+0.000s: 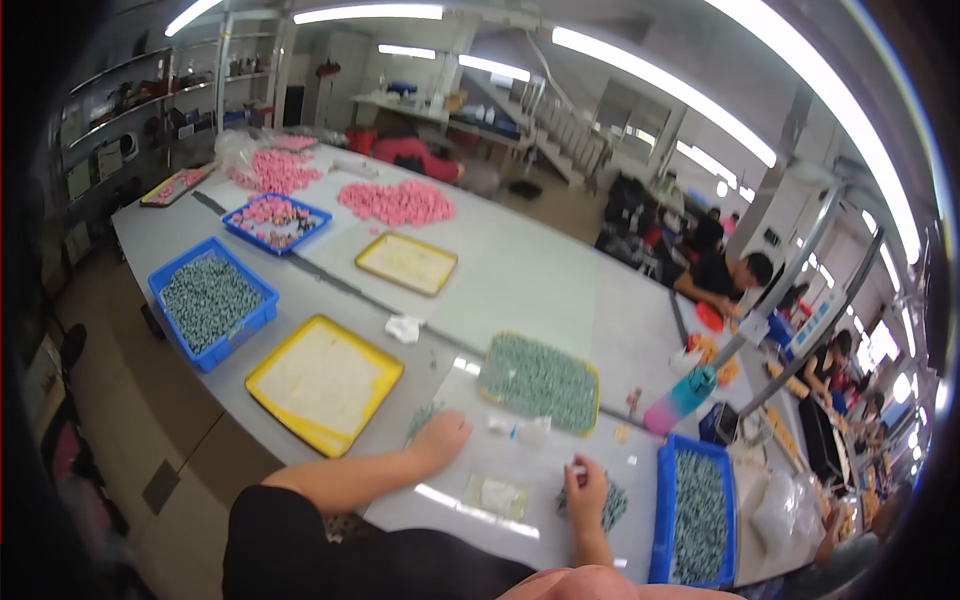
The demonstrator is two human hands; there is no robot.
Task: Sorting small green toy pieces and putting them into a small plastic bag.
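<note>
My left hand rests on the table with its fingers curled closed, beside a small heap of grey-green pieces; whatever is in those fingers is hidden. Pinched in my right hand is a small whitish piece, too small to name. A second heap of grey-green pieces lies beside and partly behind that hand. Between the hands is a pale flat pad with a crumpled white piece on it. A small white tube or bottle with a blue spot lies farther back, before a yellow-rimmed tray filled with grey-green pieces.
Blue bins of grey-green pieces stand at right and left. Yellow trays, pink heaps and a crumpled tissue lie around. A blue-pink bottle stands right; co-workers sit beyond.
</note>
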